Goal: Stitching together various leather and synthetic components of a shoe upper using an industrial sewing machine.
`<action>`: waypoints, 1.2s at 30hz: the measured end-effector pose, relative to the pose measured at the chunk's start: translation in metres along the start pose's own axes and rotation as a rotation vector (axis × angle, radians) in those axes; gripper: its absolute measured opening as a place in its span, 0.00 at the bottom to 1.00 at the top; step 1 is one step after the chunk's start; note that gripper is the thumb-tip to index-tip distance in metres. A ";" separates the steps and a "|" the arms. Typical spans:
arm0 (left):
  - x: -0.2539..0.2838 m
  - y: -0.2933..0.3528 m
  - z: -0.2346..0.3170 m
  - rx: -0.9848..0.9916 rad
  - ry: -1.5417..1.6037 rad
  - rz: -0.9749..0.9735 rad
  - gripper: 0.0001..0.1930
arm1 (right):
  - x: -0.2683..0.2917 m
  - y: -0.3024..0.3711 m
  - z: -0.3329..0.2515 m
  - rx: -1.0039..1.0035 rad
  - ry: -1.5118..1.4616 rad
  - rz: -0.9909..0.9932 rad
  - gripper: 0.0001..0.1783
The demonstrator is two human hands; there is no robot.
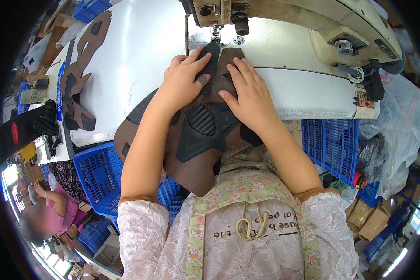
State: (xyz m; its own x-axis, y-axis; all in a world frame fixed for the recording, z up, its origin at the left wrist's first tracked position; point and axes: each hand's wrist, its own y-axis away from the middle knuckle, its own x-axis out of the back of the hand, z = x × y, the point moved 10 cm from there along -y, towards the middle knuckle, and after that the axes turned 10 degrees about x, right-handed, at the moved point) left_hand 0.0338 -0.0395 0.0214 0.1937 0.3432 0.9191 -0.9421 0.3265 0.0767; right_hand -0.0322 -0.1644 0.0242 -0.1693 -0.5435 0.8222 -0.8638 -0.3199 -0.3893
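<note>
A brown and black sewn piece (163,140), like a shoe upper, spreads from the table edge over my lap. Its black arm (212,56) reaches the presser foot (216,31) of a sewing machine (275,23); a brown arm (229,58) lies beside it. My left hand (182,80) rests on the black arm, fingers slightly bent and apart. Flat on the brown arm, my right hand (251,93) has its fingers stretched forward and its thumb out to the side. A ribbed black patch (202,120) shows between my wrists. The needle tip is too small to make out.
More brown and black pieces (74,95) lie at the table's left. Blue crates (98,172) stand below left, another blue crate (329,144) below right. A clear plastic bag (401,126) hangs at the right. Farther left sits a person in pink (63,210).
</note>
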 end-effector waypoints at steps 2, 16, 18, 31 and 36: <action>0.000 0.000 -0.002 -0.006 0.037 -0.006 0.27 | 0.001 -0.001 -0.001 0.004 0.004 0.010 0.33; -0.001 0.006 0.009 -0.048 -0.078 0.051 0.27 | 0.001 -0.001 -0.002 0.009 0.029 0.006 0.33; 0.001 0.009 0.012 -0.052 -0.159 0.086 0.27 | 0.002 -0.002 -0.002 -0.002 0.027 0.013 0.34; -0.003 0.012 0.011 -0.100 -0.142 0.081 0.28 | 0.004 -0.002 -0.003 -0.003 0.024 0.008 0.33; 0.000 0.010 0.010 -0.125 -0.082 0.068 0.28 | 0.003 -0.006 -0.004 0.030 0.031 -0.010 0.32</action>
State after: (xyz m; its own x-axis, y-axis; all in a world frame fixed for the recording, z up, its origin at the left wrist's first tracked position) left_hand 0.0217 -0.0453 0.0258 0.1026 0.2966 0.9495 -0.9100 0.4134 -0.0308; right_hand -0.0294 -0.1610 0.0309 -0.1754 -0.5156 0.8387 -0.8509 -0.3490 -0.3926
